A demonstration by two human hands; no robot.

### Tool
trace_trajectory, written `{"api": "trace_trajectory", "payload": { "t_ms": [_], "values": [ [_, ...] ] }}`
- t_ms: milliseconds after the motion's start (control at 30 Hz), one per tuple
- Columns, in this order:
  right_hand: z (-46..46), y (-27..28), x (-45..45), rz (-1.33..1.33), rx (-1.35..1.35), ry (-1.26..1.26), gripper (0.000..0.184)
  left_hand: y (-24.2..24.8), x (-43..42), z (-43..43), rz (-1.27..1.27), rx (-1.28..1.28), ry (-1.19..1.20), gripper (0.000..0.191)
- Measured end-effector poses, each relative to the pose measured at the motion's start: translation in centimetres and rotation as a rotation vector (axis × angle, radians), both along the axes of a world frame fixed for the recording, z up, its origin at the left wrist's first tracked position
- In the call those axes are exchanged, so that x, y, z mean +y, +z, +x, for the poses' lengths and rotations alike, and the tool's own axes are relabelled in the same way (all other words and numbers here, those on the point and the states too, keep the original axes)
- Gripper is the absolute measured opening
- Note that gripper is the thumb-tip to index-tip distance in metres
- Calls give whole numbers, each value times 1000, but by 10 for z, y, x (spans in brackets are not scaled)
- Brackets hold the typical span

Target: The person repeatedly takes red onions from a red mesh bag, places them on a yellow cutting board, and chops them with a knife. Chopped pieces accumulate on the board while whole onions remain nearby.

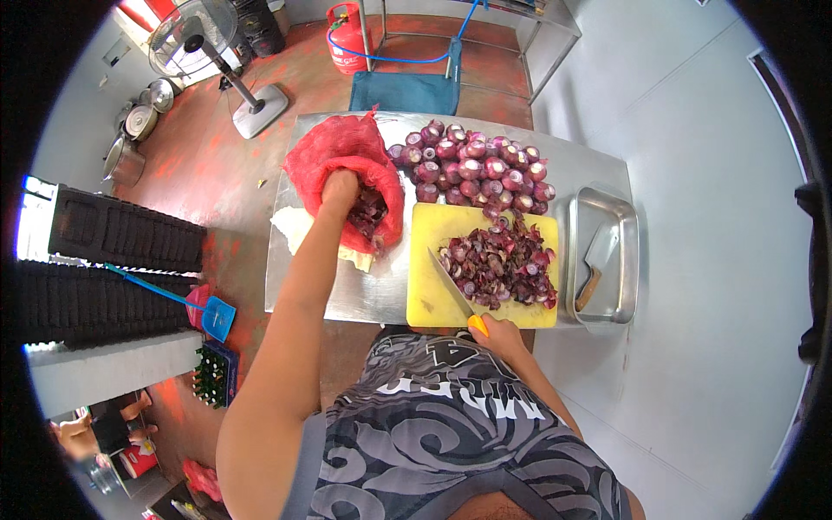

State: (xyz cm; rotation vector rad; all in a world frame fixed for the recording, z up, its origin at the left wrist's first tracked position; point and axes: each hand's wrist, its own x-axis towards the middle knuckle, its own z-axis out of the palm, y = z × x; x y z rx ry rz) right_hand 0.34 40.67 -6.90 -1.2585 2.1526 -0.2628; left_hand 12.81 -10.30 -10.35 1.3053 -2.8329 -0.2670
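My left hand [340, 188] reaches into the mouth of a red mesh sack [338, 140]; its fingers are hidden inside, beside dark onion skins [369, 211]. In my right hand [499, 335] is the orange handle of a kitchen knife [452, 283], whose blade lies slantwise over a yellow cutting board [426, 227]. Beside the blade, a heap of onion skins and cut-off ends [497, 266] covers much of the board. Behind the board sits a pile of red onions [471, 169] with trimmed ends.
A steel tray [611, 309] at the right holds a wooden-handled cleaver [596, 260]. The steel table [370, 299] adjoins a pale wall [708, 195]. Beyond it stand a teal folding chair [403, 91], a red gas cylinder [348, 45] and a pedestal fan [260, 107]. Another person [107, 426] is at the far lower left.
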Motion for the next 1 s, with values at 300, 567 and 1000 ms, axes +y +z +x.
{"api": "trace_trajectory", "payload": {
  "t_ms": [300,567,1000],
  "values": [
    [11,-20,6,-101,-18,-4,46,-10,3,14,11,47,-162,37],
    [3,-32,-4,-69,63,142,49,67,87,53,302,386,163,60],
    [-8,2,-10,-171,170,60,38,25,261,30,761,689,115,52]
  ]
}}
